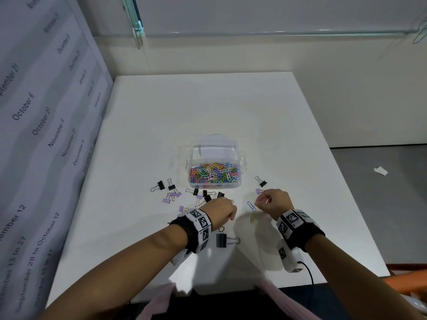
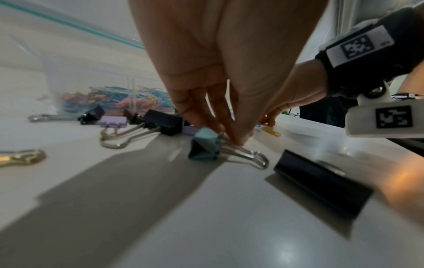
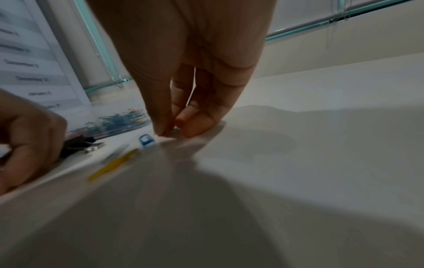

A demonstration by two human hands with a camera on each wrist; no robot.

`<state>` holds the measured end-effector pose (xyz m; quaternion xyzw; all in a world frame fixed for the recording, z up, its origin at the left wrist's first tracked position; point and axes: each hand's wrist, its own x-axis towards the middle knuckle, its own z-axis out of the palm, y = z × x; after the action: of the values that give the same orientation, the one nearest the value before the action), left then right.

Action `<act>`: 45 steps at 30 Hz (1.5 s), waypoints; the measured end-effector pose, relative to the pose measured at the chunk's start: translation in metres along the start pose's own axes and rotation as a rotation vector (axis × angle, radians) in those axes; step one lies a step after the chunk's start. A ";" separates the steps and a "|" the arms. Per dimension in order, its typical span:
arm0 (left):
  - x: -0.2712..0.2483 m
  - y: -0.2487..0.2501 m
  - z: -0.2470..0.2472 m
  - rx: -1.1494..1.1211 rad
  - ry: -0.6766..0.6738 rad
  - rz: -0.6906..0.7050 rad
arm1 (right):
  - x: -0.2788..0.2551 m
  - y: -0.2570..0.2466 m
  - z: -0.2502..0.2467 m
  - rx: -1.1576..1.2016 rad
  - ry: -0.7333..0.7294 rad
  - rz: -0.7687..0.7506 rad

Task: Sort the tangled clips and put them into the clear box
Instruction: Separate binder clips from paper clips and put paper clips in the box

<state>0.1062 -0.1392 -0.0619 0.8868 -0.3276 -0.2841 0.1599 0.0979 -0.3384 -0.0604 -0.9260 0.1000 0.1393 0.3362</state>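
Note:
The clear box [image 1: 238, 181] stands mid-table, holding several coloured paper clips [image 1: 213, 173]. Just in front of it lie black and purple binder clips [image 1: 172, 195]. My left hand [image 1: 231, 212] reaches down and pinches the wire handles of a teal binder clip [image 2: 205, 145], which lies on the table. My right hand [image 1: 258, 202] is to the right, thumb and forefinger pinched together at the table [image 3: 174, 129] on a small pale paper clip that is mostly hidden. A blue paper clip [image 1: 251, 206] and a yellow one [image 1: 252, 218] lie between the hands.
A large black binder clip [image 1: 221, 240] lies near my left wrist. One more black binder clip [image 1: 262, 182] and a purple one [image 1: 258, 191] sit right of the box. A printed wall panel [image 1: 46, 135] borders the table's left side. The table edge [image 1: 360, 215] runs along the right.

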 end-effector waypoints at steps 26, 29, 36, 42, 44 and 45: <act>0.031 0.030 0.017 -0.106 0.199 -0.057 | -0.001 -0.006 -0.005 0.027 0.050 0.056; 0.035 0.037 0.023 -0.111 0.227 -0.037 | -0.001 0.003 -0.009 0.057 0.099 0.076; 0.037 0.034 0.020 -0.114 0.133 -0.035 | -0.004 0.009 -0.013 0.107 0.000 0.065; 0.045 0.031 0.009 -0.105 0.116 0.001 | 0.000 0.002 -0.009 0.110 0.031 0.075; 0.048 0.034 0.007 -0.097 0.120 0.018 | 0.001 0.004 -0.012 0.130 0.039 0.098; 0.050 0.034 0.006 -0.081 0.120 0.030 | 0.002 0.005 -0.014 0.138 0.044 0.105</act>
<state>0.1166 -0.1983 -0.0706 0.8900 -0.3187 -0.2412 0.2193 0.1004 -0.3516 -0.0540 -0.8969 0.1650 0.1292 0.3894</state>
